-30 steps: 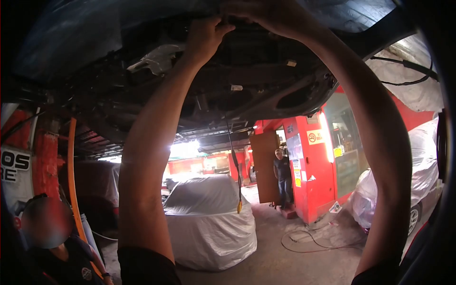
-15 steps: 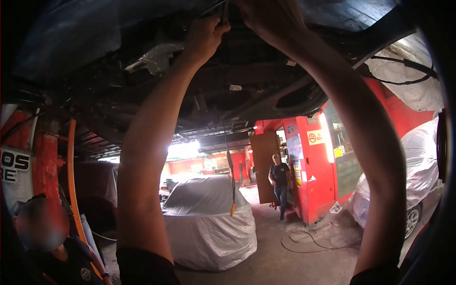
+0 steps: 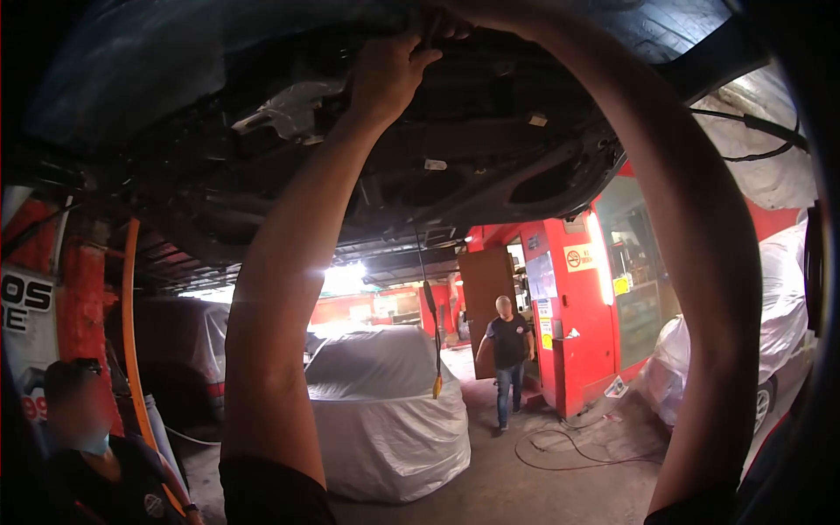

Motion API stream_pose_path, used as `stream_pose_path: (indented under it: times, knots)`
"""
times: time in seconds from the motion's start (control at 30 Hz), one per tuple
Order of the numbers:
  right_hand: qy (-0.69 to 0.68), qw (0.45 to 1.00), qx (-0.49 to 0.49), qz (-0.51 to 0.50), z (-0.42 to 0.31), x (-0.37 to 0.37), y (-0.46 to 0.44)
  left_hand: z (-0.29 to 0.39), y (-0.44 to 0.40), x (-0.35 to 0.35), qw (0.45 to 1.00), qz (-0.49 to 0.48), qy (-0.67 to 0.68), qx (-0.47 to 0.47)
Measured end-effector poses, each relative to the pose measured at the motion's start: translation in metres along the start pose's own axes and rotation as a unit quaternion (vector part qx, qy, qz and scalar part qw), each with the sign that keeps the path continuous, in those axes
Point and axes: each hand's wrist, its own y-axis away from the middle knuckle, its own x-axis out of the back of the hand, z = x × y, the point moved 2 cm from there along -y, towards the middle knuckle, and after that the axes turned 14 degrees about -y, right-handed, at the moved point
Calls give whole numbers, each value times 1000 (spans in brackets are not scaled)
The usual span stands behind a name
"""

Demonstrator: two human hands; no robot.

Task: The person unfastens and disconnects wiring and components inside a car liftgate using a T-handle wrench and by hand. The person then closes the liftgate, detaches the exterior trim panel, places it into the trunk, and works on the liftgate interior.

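1. The dark panel [image 3: 472, 144] fills the upper part of the frame, its long axis running across from left to right; its ribbed underside faces down over the floor.
2. A slim dark piece [image 3: 430, 31] is at the top centre, between the two hands, its long axis close to upright; shadow hides its upper end.
3. The panel looks hard and dull, with moulded hollows and a rounded opening towards its right. An irregular, shiny grey bracket [image 3: 289, 109] sits at upper left, and a small white tag [image 3: 435, 164] shows near the middle.
4. A thin dark cord [image 3: 429, 302] hangs almost straight down below the panel, ending in a yellow tip [image 3: 437, 386] in front of wrinkled, silvery sheeting [image 3: 394, 437] draped over a car.
5. The left hand [image 3: 385, 77], at upper centre, has its fingers curled and its thumb out to the right, just beside the slim piece; I cannot tell whether it pinches it.
6. The right hand [image 3: 499, 12] is partly cut off by the top edge, fingers bent towards the piece; its grip is too dark to tell.
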Motion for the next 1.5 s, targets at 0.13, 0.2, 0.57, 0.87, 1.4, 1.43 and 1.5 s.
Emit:
stream_pose_path:
  times: [0.13, 0.2, 0.57, 0.87, 1.4, 1.43, 1.5]
  knots:
    - [145, 978, 146, -32, 20, -9, -20, -8, 2, -14, 998, 54, -4, -33]
    - [260, 922, 286, -3, 17, -17, -20, -24, 0, -22, 998, 50, 22, -41]
    - [327, 828, 442, 107, 49, -39, 25, -14, 11, 11, 998, -33, 36, -44]
    - [-247, 966, 67, 37, 86, -72, 44, -13, 19, 2, 995, 37, -37, -86]
    - [-296, 907, 87, 287, 90, -34, 157, -52, 48, -73, 957, -132, -238, -101]
    - [-299, 905, 89, 291, 96, -28, 171, -47, 45, -76, 956, -132, -241, -105]
    - [-256, 919, 75, 290, 109, -16, 197, -40, 32, -79, 926, -204, -314, -46]
